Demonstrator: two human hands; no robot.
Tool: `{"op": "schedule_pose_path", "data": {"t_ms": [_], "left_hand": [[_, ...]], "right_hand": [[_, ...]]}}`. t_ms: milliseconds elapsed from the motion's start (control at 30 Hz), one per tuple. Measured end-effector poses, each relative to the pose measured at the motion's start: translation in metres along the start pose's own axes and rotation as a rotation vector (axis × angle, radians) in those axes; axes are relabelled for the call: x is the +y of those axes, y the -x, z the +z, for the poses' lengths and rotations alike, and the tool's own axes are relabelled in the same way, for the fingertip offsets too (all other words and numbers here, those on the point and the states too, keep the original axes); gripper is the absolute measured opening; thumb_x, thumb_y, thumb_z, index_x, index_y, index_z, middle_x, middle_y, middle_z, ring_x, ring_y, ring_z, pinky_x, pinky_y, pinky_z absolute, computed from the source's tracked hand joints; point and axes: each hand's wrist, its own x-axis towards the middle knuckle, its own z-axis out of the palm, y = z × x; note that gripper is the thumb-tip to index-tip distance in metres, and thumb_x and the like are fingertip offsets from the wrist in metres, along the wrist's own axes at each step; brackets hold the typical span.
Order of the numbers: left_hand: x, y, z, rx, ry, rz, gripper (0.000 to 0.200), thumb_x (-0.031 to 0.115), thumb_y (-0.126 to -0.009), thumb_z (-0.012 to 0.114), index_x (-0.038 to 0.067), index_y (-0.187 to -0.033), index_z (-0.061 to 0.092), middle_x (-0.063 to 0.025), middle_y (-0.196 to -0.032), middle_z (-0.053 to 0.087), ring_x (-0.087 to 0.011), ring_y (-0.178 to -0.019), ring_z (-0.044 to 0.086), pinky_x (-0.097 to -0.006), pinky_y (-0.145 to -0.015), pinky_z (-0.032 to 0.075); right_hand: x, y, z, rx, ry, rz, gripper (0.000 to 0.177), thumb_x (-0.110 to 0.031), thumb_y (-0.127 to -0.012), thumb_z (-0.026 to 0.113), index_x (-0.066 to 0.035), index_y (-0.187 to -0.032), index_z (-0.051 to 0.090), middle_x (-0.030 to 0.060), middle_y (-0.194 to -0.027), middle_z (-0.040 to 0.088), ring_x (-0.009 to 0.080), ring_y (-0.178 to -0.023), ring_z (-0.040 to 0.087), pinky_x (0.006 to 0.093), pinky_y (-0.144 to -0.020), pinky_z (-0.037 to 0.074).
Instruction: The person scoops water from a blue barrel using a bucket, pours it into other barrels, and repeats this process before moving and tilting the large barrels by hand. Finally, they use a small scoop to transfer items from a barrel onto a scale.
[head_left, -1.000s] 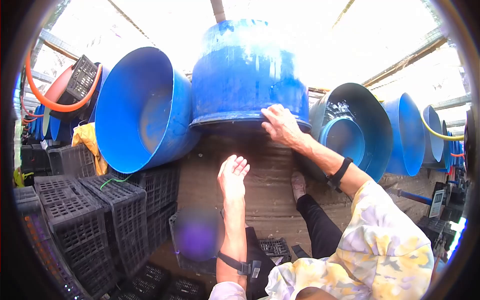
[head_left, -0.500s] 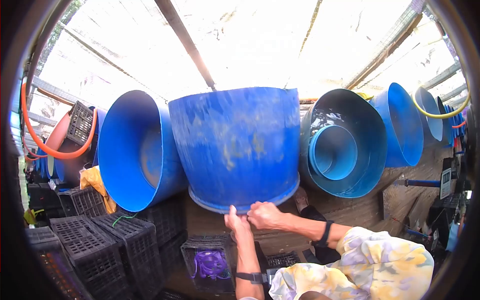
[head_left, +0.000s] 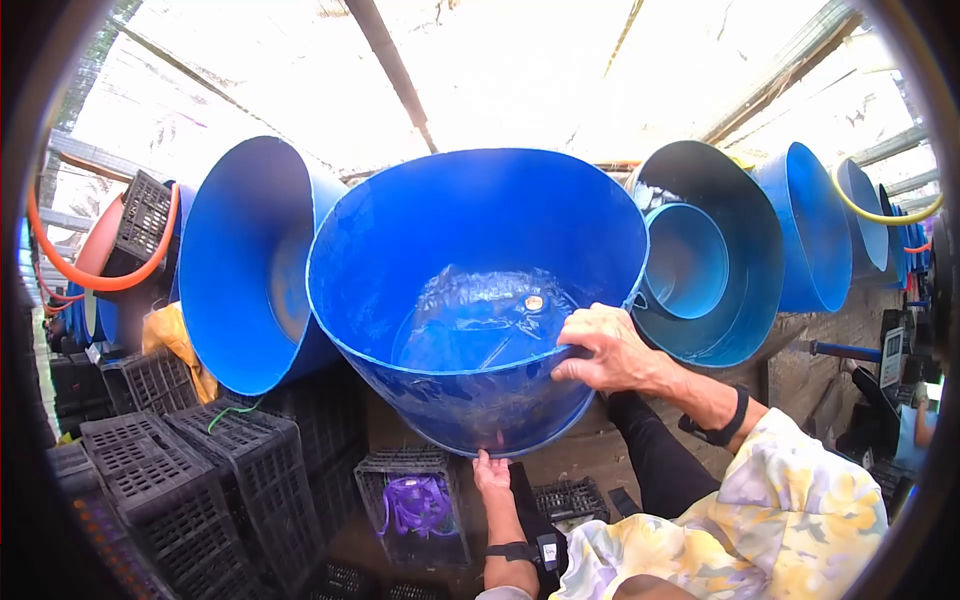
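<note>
A large blue tub (head_left: pixel 470 400) stands in the centre, its open mouth tilted toward me, with a little clear liquid and a small pale round object (head_left: pixel 534 302) at the bottom. Over the near right part of its rim, my right hand (head_left: pixel 610 350) is closed, fingers inside and thumb outside. My left hand (head_left: pixel 491 472) touches the tub's bottom edge from below, fingertips against it; the rest of its grip is hidden under the tub.
Another blue tub (head_left: pixel 240 270) lies tilted at left. At right a dark tub (head_left: pixel 745 260) holds a smaller blue tub (head_left: pixel 690 262), with more tubs beyond. Black crates (head_left: pixel 150 470) are stacked at lower left; one crate (head_left: pixel 455 540) holds purple straps (head_left: pixel 415 505).
The central tub has tipped toward me, so its inside now shows. My right hand has moved from the bottom edge up to the rim; my left hand stays low at the base.
</note>
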Motion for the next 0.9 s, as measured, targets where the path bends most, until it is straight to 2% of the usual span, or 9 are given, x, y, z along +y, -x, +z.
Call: {"op": "schedule_pose_path", "data": {"t_ms": [133, 200, 300, 433, 500, 567, 700, 833, 900], "left_hand": [[0.028, 0.031, 0.003, -0.137, -0.019, 0.088, 0.021, 0.01, -0.087, 0.057, 0.006, -0.107, 0.05, -0.011, -0.108, 0.057, -0.0282, -0.102, 0.055, -0.0495, -0.091, 0.043], [0.062, 0.091, 0.028, -0.146, -0.049, 0.142, 0.022, 0.006, -0.084, 0.058, 0.004, -0.104, 0.05, -0.0125, -0.106, 0.057, -0.0293, -0.102, 0.055, -0.0507, -0.089, 0.044], [0.106, 0.15, 0.065, -0.206, -0.141, 0.302, 0.029, 0.003, -0.078, 0.058, -0.005, -0.105, 0.052, -0.0183, -0.106, 0.058, -0.0333, -0.1, 0.056, -0.0543, -0.088, 0.044], [0.134, 0.181, 0.136, -0.144, -0.277, 0.393, 0.029, 0.004, -0.074, 0.058, -0.005, -0.101, 0.054, -0.0185, -0.101, 0.059, -0.0332, -0.094, 0.059, -0.0532, -0.082, 0.048], [0.138, 0.18, 0.157, -0.056, -0.332, 0.415, 0.029, 0.004, -0.073, 0.058, -0.005, -0.101, 0.055, -0.0188, -0.1, 0.059, -0.033, -0.092, 0.059, -0.0529, -0.081, 0.049], [0.134, 0.16, 0.165, 0.077, -0.304, 0.373, 0.03, 0.004, -0.071, 0.056, -0.005, -0.1, 0.055, -0.0192, -0.099, 0.059, -0.0328, -0.09, 0.06, -0.0531, -0.08, 0.05], [0.127, 0.196, 0.202, 0.047, -0.327, 0.475, 0.026, 0.005, -0.073, 0.059, -0.007, -0.096, 0.055, -0.0194, -0.096, 0.059, -0.0341, -0.088, 0.06, -0.053, -0.078, 0.051], [0.131, 0.211, 0.273, -0.196, -0.357, 0.631, 0.026, 0.005, -0.076, 0.061, -0.007, -0.098, 0.053, -0.0193, -0.097, 0.058, -0.032, -0.092, 0.059, -0.0466, -0.083, 0.051], [0.121, 0.221, 0.32, -0.296, -0.366, 0.667, 0.023, 0.007, -0.077, 0.061, -0.007, -0.094, 0.055, -0.0174, -0.093, 0.061, -0.0268, -0.083, 0.061, -0.0423, -0.079, 0.052]], "right_hand": [[-0.011, -0.041, -0.022, 0.2, -0.031, -0.107, 0.03, -0.027, -0.055, 0.074, -0.006, -0.069, 0.057, 0.0093, -0.068, 0.056, 0.028, -0.067, 0.055, 0.0374, -0.063, 0.04], [-0.01, -0.078, -0.045, 0.174, -0.148, 0.004, 0.033, -0.031, -0.06, 0.072, -0.003, -0.071, 0.059, 0.0132, -0.07, 0.059, 0.0302, -0.07, 0.058, 0.0397, -0.065, 0.044], [0.013, -0.123, -0.064, 0.136, -0.127, 0.226, 0.059, -0.044, -0.065, 0.07, -0.002, -0.105, 0.062, 0.0207, -0.104, 0.06, 0.0339, -0.099, 0.057, 0.039, -0.085, 0.045], [0.103, -0.166, -0.033, 0.125, -0.218, 0.309, 0.061, -0.042, -0.066, 0.068, -0.005, -0.114, 0.058, 0.0207, -0.113, 0.056, 0.0352, -0.108, 0.052, 0.0413, -0.09, 0.042], [0.154, -0.172, -0.003, -0.032, 0.029, 0.287, 0.06, -0.038, -0.067, 0.068, -0.005, -0.116, 0.056, 0.0224, -0.118, 0.053, 0.0368, -0.112, 0.049, 0.0426, -0.093, 0.04], [0.158, -0.138, -0.011, -0.029, 0.051, 0.276, 0.06, -0.035, -0.068, 0.069, -0.003, -0.118, 0.055, 0.0237, -0.123, 0.049, 0.0363, -0.117, 0.045, 0.0411, -0.097, 0.037], [0.189, -0.065, -0.067, 0.058, -0.144, 0.269, 0.051, -0.033, -0.073, 0.066, 0.0, -0.112, 0.058, 0.023, -0.121, 0.05, 0.0342, -0.116, 0.046, 0.0375, -0.098, 0.036], [0.216, 0.001, -0.113, 0.215, -0.174, 0.447, 0.043, -0.025, -0.073, 0.066, 0.001, -0.107, 0.059, 0.0154, -0.1, 0.061, 0.0247, -0.09, 0.06, 0.0338, -0.079, 0.048], [0.221, 0.026, -0.128, 0.322, -0.257, 0.539, 0.04, -0.022, -0.073, 0.065, 0.002, -0.104, 0.06, 0.0154, -0.096, 0.062, 0.0233, -0.088, 0.061, 0.0332, -0.078, 0.048]]}}
